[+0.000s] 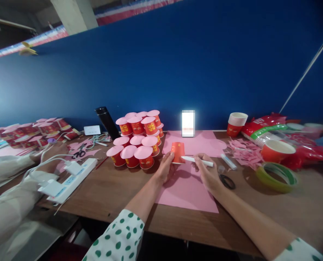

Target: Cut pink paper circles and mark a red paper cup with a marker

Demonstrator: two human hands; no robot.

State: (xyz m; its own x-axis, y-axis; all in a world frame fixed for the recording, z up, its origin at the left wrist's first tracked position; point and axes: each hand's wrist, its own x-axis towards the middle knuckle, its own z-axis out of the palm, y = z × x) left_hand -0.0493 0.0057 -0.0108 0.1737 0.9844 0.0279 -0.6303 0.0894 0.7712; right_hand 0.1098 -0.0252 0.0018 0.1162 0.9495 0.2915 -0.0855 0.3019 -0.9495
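My left hand [165, 167] is closed around a red paper cup [178, 152], held upside down on a pink paper sheet [187, 190]. My right hand [207, 170] grips a white pen-like stick [197, 161] whose tip points at the cup's base. Both hands rest over the pink sheet at the table's middle. To the left of the cup stands a stack of red cups with pink lids [138, 139].
Scissors [227, 180] and a white glue tube [228, 161] lie right of my hand, near a green tape roll [276, 176], pink scraps [243, 150] and stacked cups [236, 123]. A lit phone [188, 123] leans on the blue wall. Another person's sleeve [11, 203] and a power strip [69, 180] are at left.
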